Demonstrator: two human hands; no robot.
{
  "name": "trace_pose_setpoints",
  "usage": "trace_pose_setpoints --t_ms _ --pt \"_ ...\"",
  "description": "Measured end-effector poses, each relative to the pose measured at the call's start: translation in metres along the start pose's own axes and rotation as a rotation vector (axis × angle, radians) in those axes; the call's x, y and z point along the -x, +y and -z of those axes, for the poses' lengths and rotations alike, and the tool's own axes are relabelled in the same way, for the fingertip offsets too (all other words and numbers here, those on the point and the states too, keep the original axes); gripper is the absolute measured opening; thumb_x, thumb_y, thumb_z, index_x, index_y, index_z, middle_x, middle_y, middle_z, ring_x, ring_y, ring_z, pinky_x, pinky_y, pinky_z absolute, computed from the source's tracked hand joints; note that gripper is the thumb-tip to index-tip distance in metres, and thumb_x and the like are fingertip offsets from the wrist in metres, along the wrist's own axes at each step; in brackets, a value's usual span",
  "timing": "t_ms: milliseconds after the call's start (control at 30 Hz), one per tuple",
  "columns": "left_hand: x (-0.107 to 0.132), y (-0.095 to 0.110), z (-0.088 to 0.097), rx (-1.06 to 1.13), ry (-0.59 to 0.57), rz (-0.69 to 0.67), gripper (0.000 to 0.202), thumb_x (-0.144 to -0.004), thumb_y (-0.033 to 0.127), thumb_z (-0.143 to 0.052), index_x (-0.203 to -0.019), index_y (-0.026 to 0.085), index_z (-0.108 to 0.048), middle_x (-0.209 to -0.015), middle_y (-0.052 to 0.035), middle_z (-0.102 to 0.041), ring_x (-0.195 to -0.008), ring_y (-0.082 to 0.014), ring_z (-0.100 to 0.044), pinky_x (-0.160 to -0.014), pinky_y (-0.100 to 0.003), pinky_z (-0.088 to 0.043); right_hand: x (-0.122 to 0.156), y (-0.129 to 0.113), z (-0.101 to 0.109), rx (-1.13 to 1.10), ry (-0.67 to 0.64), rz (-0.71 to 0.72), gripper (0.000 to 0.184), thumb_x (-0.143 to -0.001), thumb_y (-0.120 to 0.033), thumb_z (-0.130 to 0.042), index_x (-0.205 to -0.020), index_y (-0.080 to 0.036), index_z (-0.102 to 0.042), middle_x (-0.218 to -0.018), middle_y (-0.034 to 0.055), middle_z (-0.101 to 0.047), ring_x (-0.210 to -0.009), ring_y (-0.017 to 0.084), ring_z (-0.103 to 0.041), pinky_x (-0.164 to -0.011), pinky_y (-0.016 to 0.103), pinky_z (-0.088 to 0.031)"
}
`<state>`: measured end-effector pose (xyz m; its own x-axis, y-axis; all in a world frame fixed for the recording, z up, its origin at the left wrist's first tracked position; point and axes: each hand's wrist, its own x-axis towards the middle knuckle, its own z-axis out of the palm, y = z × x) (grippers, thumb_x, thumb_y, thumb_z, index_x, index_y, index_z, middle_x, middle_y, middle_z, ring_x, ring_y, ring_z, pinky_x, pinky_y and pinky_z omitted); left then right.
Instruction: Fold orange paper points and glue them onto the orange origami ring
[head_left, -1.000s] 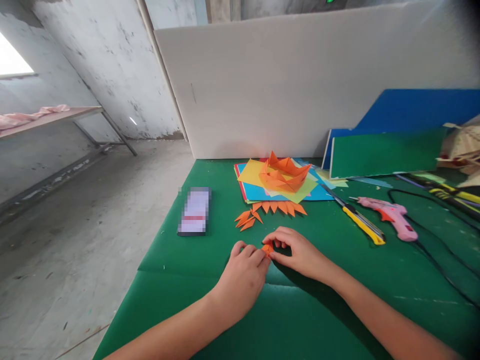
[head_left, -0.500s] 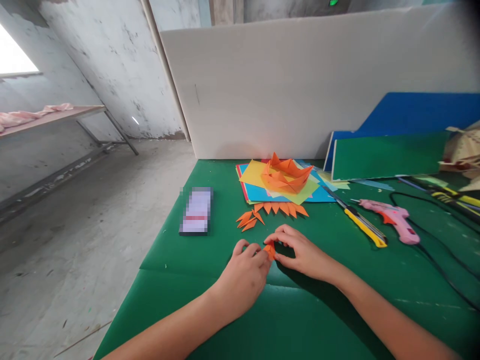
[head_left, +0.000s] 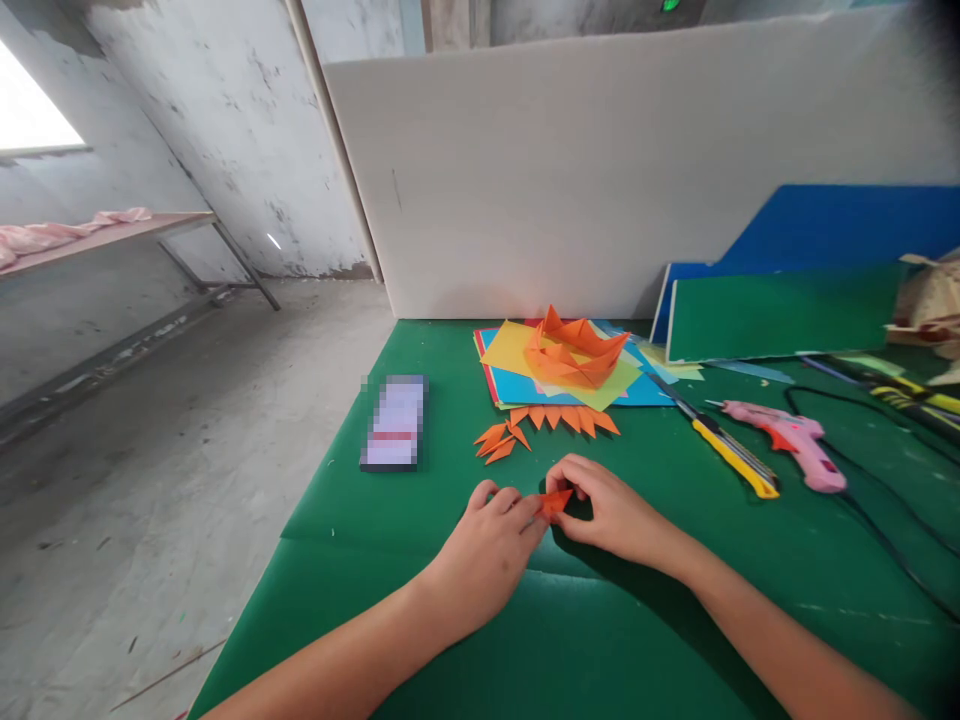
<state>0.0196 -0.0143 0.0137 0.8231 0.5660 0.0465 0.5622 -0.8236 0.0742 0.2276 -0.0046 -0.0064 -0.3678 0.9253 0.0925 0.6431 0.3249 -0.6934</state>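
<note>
Orange folded paper (head_left: 556, 501), green tabletop (head_left: 420, 530), pink glue gun (head_left: 808, 447) – red trigger (head_left: 784, 440), yellow utility knife (head_left: 729, 456), blue board (head_left: 847, 228)

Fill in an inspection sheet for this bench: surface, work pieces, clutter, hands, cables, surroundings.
Surface: green tabletop, creased.
Work pieces: small folded orange paper in hand; loose pointed orange pieces beyond; orange ring on coloured sheets.
Clutter: phone at left; yellow knife and pink glue gun at right.
Hands: left hand and right hand pinch the folded paper.
Cables: black cable at right.
Surroundings: white board behind; side table at left.
</note>
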Motion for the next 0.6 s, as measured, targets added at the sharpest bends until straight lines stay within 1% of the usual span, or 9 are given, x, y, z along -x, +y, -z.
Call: trace_pose_setpoints --t_ms 33,67,100,167,233,300,467,600 --pt "0.0002 -0.0009 0.0006 0.003 -0.005 -0.006 0.037 -0.09 0.016 -0.048 -0.127 0.02 -0.049 -0.12 -0.0052 -0.059 -0.104 -0.0208 -0.051 -0.094 -0.039 -0.031 -0.0003 0.0015 0.0002 -0.022 -0.013 -0.032 0.006 -0.078 -0.021 -0.058 -0.084 -0.022 -0.056 -0.082 0.0006 -0.058 -0.069 0.015 -0.051 -0.061 0.026 -0.042" --pt "0.0005 -0.002 0.0011 0.008 -0.009 -0.014 0.038 -0.09 0.015 -0.047 -0.128 0.02 -0.048 -0.121 -0.0049 -0.059 -0.105 -0.0207 -0.051 -0.094 -0.039 -0.031 -0.0006 0.0029 0.0002 -0.047 -0.024 -0.067 0.006 -0.081 -0.024 -0.056 -0.086 -0.022 -0.059 -0.079 0.0 -0.059 -0.063 0.014 -0.049 -0.056 0.025 -0.04" --pt "0.001 -0.0033 0.0014 0.014 -0.012 -0.024 0.04 -0.09 0.015 -0.046 -0.129 0.021 -0.048 -0.122 -0.0048 -0.059 -0.106 -0.0205 -0.05 -0.094 -0.038 -0.031 -0.0009 0.0041 0.0001 -0.072 -0.029 -0.099 0.01 -0.085 -0.027 -0.054 -0.09 -0.022 -0.061 -0.077 0.0 -0.06 -0.06 0.013 -0.048 -0.054 0.025 -0.04" --pt "0.002 -0.0061 0.0013 0.033 -0.015 -0.056 0.043 -0.09 0.014 -0.045 -0.133 0.021 -0.045 -0.127 -0.0049 -0.057 -0.109 -0.0203 -0.049 -0.095 -0.037 -0.031 -0.0012 0.0056 -0.0007 -0.107 -0.026 -0.136 0.02 -0.088 -0.029 -0.05 -0.1 -0.022 -0.064 -0.078 0.0009 -0.062 -0.058 0.013 -0.05 -0.055 0.026 -0.042" --pt "0.0027 -0.0084 0.0008 0.063 -0.013 -0.086 0.046 -0.09 0.014 -0.044 -0.136 0.02 -0.043 -0.133 -0.0045 -0.055 -0.112 -0.0205 -0.047 -0.095 -0.037 -0.03 -0.0013 0.0059 -0.0017 -0.111 -0.012 -0.149 0.024 -0.089 -0.029 -0.05 -0.105 -0.022 -0.065 -0.082 0.0025 -0.064 -0.06 0.013 -0.052 -0.058 0.026 -0.044" --pt "0.0027 -0.0097 0.0006 0.099 -0.01 -0.087 0.047 -0.09 0.015 -0.043 -0.137 0.021 -0.043 -0.135 -0.0033 -0.054 -0.114 -0.0209 -0.046 -0.095 -0.037 -0.03 -0.0012 0.0053 -0.0025 -0.088 -0.003 -0.158 0.022 -0.087 -0.027 -0.051 -0.102 -0.022 -0.067 -0.085 0.0035 -0.064 -0.06 0.014 -0.053 -0.057 0.027 -0.045" --pt "0.0011 -0.0082 0.0035 0.155 -0.021 -0.028 0.044 -0.089 0.014 -0.043 -0.132 0.023 -0.048 -0.133 -0.0027 -0.055 -0.113 -0.0226 -0.045 -0.094 -0.038 -0.028 -0.0005 0.0027 -0.002 -0.036 -0.008 -0.13 0.02 -0.084 -0.02 -0.049 -0.09 -0.022 -0.068 -0.089 0.0035 -0.065 -0.065 0.014 -0.056 -0.06 0.027 -0.046" --pt "0.0008 -0.0047 0.0031 0.157 -0.018 0.02 0.044 -0.088 0.015 -0.045 -0.13 0.026 -0.049 -0.131 -0.0007 -0.056 -0.112 -0.0234 -0.045 -0.093 -0.041 -0.028 -0.0001 0.0006 -0.0006 -0.023 -0.025 -0.12 0.022 -0.086 -0.019 -0.048 -0.092 -0.022 -0.069 -0.089 0.0036 -0.065 -0.066 0.014 -0.056 -0.06 0.027 -0.045"
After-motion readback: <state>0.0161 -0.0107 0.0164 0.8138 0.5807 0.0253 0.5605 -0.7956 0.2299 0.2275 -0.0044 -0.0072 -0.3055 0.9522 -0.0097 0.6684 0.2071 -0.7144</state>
